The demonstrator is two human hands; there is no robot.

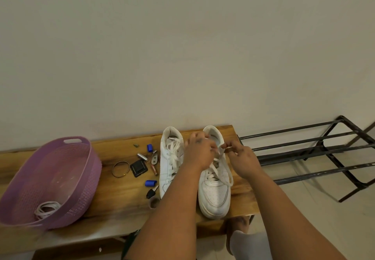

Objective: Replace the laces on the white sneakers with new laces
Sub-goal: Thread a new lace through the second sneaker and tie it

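In the head view, two white sneakers stood side by side on the wooden table (113, 196), heels to the wall. The left hand (199, 151) and right hand (241, 158) each pinched the lace (220, 150) over the right sneaker (215, 188), both grips closed on it near the top eyelets. The left sneaker (169, 164) sat laced. A coiled lace (47, 209) lay in the purple basket (85, 180). A hard tug could drag the sneaker off the table's near edge.

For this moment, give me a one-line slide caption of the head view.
Both hands, left and right, pinch the lace of the right-side white sneaker on a wooden bench.
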